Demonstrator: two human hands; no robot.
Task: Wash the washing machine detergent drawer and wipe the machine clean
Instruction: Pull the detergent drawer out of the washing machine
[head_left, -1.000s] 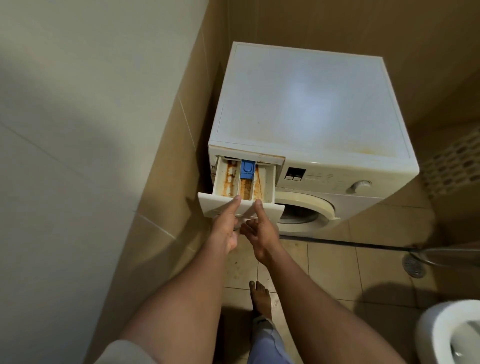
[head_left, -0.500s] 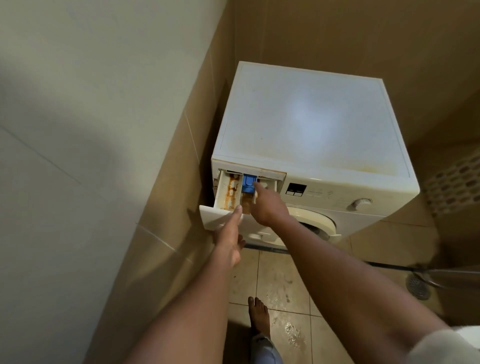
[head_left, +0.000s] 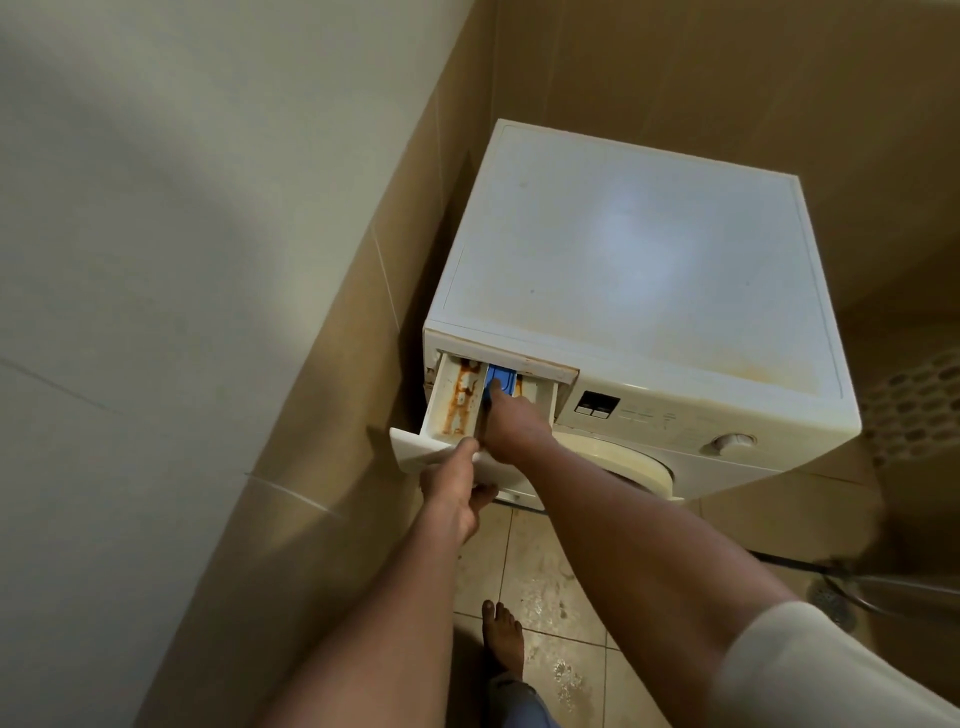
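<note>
Head view. The detergent drawer (head_left: 448, 410) stands pulled out of the top left corner of the washing machine (head_left: 623, 249), still seated in its slot.

The left hand (head_left: 457, 488) holds the drawer's front panel, thumb on top and fingers curled beneath, much as it did a second ago. The right hand (head_left: 511, 426) has left that panel and reached back toward the machine. One straight fingertip now presses on the blue insert (head_left: 503, 378) and grips nothing (the other fingers are hidden). The insert is probably the release catch, so the step in hand looks like freeing the drawer for washing. Neither washing nor wiping has begun.

Contents:
- The compartment farthest from the machine's dial (head_left: 732, 442) is streaked with orange-brown residue (head_left: 460, 395).
- The middle compartment carries the blue insert.
- The compartment nearest the dial is largely covered by the right hand.
</note>
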